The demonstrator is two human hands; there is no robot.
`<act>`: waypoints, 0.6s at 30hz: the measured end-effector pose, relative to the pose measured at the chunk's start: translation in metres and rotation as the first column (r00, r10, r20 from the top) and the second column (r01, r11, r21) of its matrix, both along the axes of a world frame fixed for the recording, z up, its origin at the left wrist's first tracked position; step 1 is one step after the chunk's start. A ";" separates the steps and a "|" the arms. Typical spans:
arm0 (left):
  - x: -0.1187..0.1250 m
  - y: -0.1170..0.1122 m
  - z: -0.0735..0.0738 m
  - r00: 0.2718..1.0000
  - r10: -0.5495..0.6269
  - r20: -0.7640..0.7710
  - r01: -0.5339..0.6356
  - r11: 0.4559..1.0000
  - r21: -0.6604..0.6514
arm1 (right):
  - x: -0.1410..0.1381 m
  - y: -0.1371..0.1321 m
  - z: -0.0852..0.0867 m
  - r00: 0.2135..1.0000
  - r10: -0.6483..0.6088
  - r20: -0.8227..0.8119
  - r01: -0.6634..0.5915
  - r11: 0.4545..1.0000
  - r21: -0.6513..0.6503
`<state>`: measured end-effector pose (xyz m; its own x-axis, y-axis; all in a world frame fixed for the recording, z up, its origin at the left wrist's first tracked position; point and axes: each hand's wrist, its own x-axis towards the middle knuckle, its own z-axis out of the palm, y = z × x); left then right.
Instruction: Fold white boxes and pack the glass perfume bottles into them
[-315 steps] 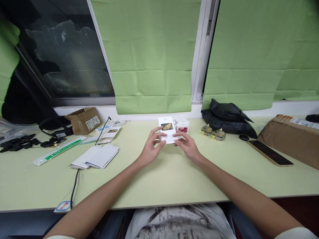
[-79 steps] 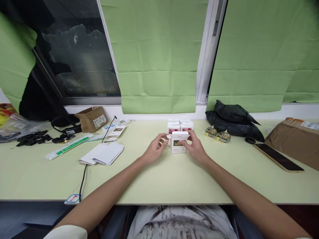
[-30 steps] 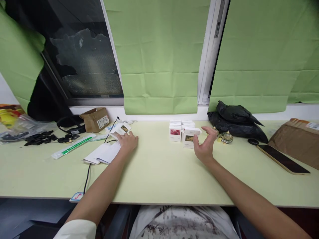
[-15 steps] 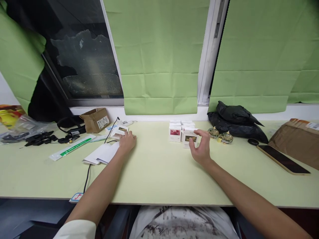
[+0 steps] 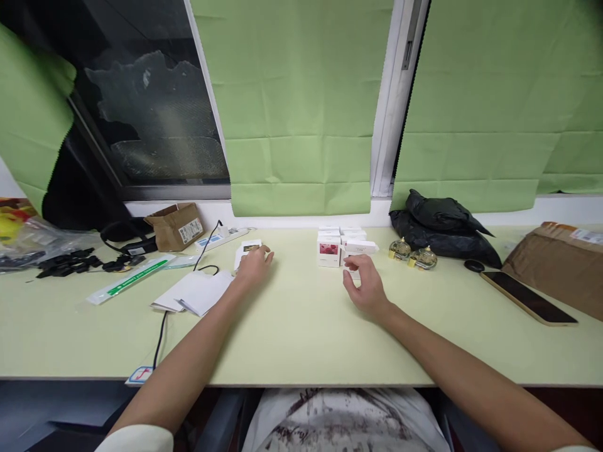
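Note:
My left hand (image 5: 254,267) is closed on a flat white carton blank with a small dark picture (image 5: 248,250), lifted a little off the pale green table (image 5: 301,326), just right of a stack of flat white blanks (image 5: 191,294). My right hand (image 5: 365,290) rests in front of a white box with its top flap open (image 5: 360,248); its curled fingers touch the box's front face. Behind and left stands a group of closed white boxes, one with a red picture (image 5: 328,251). Two small round glass bottles with gold caps (image 5: 413,253) sit to the right.
A black plastic bag (image 5: 443,227) lies by the window sill. A phone (image 5: 527,295) and a brown parcel (image 5: 560,263) are at the right. At the left are a small cardboard box (image 5: 174,225), a black cable (image 5: 160,326), a green-printed sleeve (image 5: 127,282) and black clips (image 5: 66,262).
Over the last second my left hand has drawn one flat blank away from the papers toward the centre. My right hand has come down against the front of the open-flapped box.

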<state>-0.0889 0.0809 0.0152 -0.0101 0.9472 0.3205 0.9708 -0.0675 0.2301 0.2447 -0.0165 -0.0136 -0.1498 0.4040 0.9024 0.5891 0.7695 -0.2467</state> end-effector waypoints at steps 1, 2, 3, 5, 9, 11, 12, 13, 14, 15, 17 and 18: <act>0.005 -0.003 0.002 0.999 -0.027 0.018 0.027 1.000 0.006 | -0.001 -0.001 -0.001 1.000 0.017 0.021 -0.016 1.000 -0.019; 0.010 -0.007 0.003 0.998 -0.052 0.034 0.052 0.999 0.013 | -0.003 -0.002 -0.002 0.998 0.035 0.042 -0.033 0.999 -0.039; 0.016 -0.011 0.004 0.996 -0.075 0.049 0.074 0.997 0.019 | -0.004 -0.003 -0.003 0.997 0.053 0.062 -0.049 0.997 -0.058; 0.027 -0.019 0.004 0.992 -0.107 0.072 0.105 0.994 0.032 | -0.005 -0.003 -0.005 0.992 0.076 0.100 -0.067 0.994 -0.091; 0.046 -0.031 0.003 0.948 -0.209 0.238 0.190 0.977 0.101 | -0.006 -0.003 -0.009 0.981 0.099 0.166 -0.064 0.977 -0.202; 0.052 -0.034 0.003 0.926 -0.238 0.294 0.212 0.970 0.118 | -0.007 -0.004 -0.008 0.974 0.128 0.188 -0.073 0.959 -0.274; 0.053 -0.033 0.002 0.925 -0.244 0.290 0.215 0.968 0.127 | -0.007 -0.004 -0.007 0.970 0.141 0.198 -0.075 0.949 -0.307; 0.054 -0.033 0.001 0.935 -0.242 0.260 0.212 0.967 0.138 | -0.008 -0.005 -0.006 0.966 0.153 0.209 -0.075 0.938 -0.340; 0.054 -0.031 0.000 0.948 -0.242 0.207 0.214 0.966 0.147 | -0.008 -0.005 -0.005 0.961 0.162 0.222 -0.071 0.926 -0.371; 0.053 -0.030 -0.002 0.964 -0.230 0.134 0.212 0.968 0.137 | -0.009 -0.006 -0.004 0.956 0.173 0.237 -0.067 0.915 -0.398; 0.050 -0.027 -0.005 0.989 -0.147 0.008 0.146 0.988 0.041 | -0.009 -0.006 -0.003 0.942 0.209 0.262 -0.073 0.892 -0.447; 0.048 -0.025 -0.007 0.993 -0.115 -0.023 0.114 0.993 -0.023 | -0.009 -0.006 -0.003 0.935 0.231 0.270 -0.082 0.880 -0.468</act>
